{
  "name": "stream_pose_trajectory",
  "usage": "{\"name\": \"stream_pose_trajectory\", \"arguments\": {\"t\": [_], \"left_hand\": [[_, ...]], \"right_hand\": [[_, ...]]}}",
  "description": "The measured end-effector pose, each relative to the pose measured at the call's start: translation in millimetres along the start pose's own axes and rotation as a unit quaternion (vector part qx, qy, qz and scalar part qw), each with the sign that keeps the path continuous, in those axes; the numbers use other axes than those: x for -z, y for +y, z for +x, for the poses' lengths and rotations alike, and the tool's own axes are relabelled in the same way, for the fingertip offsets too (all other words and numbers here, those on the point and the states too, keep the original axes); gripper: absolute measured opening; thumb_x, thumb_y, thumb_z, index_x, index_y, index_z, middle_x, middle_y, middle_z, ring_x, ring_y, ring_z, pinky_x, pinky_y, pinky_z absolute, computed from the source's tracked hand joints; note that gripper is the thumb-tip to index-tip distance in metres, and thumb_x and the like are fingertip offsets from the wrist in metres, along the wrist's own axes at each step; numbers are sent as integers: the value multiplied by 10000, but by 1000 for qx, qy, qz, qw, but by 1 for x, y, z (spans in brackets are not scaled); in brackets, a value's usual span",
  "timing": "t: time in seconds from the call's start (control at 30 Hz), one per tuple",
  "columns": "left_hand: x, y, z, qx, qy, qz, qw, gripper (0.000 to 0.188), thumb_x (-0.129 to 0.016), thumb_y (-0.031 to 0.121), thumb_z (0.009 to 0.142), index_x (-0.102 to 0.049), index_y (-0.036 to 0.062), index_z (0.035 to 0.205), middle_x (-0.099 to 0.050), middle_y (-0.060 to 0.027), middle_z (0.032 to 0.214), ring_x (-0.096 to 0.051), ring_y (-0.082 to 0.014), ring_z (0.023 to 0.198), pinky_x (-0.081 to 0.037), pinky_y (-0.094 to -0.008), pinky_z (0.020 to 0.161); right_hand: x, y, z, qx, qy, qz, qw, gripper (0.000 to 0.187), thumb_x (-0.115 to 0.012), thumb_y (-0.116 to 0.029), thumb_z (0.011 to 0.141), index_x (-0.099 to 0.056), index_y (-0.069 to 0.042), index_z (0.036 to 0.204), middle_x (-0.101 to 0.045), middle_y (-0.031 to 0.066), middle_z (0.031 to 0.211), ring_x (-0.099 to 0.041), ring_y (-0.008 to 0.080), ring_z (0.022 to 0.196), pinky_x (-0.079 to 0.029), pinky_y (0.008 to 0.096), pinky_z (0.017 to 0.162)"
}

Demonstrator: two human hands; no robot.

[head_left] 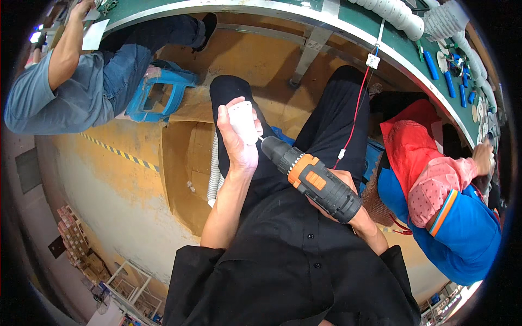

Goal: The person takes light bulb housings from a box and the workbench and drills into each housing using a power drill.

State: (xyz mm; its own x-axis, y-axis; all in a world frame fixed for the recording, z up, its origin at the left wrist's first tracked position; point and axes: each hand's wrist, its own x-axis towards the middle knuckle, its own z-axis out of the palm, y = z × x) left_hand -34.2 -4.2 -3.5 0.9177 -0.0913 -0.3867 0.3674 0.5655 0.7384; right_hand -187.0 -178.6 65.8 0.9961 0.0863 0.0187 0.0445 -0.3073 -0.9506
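My left hand [237,142] is closed around a small white plastic part [243,121], held above my left thigh. A black and orange cordless drill [312,179] points its chuck and bit at the lower right edge of that part. The bit's tip is at or very near the white plastic; whether it touches I cannot tell. My right hand [343,182] is wrapped around the drill's grip, mostly hidden beneath the drill's body.
A green workbench [399,51] curves across the top, bearing white corrugated hoses [397,16] and blue cylinders [429,65]. A red cable [356,111] hangs from it. An open cardboard box [187,174] stands at my left. Co-workers sit on both sides, near a blue stool [174,95].
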Motion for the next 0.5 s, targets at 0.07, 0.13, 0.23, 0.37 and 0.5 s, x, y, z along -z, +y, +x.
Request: {"name": "stream_pose_trajectory", "arguments": {"t": [0.07,0.13,0.23,0.37,0.5], "left_hand": [[1,0,0,-7,2,-1,1000,653,-436,656,975,-613,50,1140,-632,-67,789,-581,-153,604,-455,-274,515],[1,0,-1,-13,5,-4,1000,655,-432,658,978,-611,50,1142,-634,-69,791,-581,-153,602,-456,-275,515],[-2,1,-3,-20,0,7,1000,665,-426,664,978,-608,46,1143,-636,-72,792,-586,-154,602,-466,-271,519],[0,0,-2,-21,-3,-12,1000,696,-403,683,977,-608,36,1132,-635,-77,783,-593,-154,599,-480,-262,517],[2,-1,0,-31,-22,-22,999,727,-374,702,977,-611,30,1122,-639,-83,775,-598,-155,596,-485,-262,510]], "right_hand": [[-1,-1,0,-8,-7,7,1000,249,-705,-90,753,-614,60,930,-636,158,829,-679,300,723,-513,355,661],[-2,0,-2,-16,-14,14,1000,250,-705,-89,754,-615,60,933,-640,161,835,-684,305,733,-515,356,664],[-3,2,-4,-17,-10,5,1000,254,-707,-91,754,-617,59,938,-645,164,844,-692,309,746,-520,356,670],[-2,0,-3,-26,-5,5,1000,259,-714,-96,754,-619,57,940,-646,165,850,-693,312,749,-524,358,671],[-2,3,-4,-14,-7,10,1000,261,-715,-93,756,-624,57,948,-646,162,850,-695,306,750,-523,357,673]]}}
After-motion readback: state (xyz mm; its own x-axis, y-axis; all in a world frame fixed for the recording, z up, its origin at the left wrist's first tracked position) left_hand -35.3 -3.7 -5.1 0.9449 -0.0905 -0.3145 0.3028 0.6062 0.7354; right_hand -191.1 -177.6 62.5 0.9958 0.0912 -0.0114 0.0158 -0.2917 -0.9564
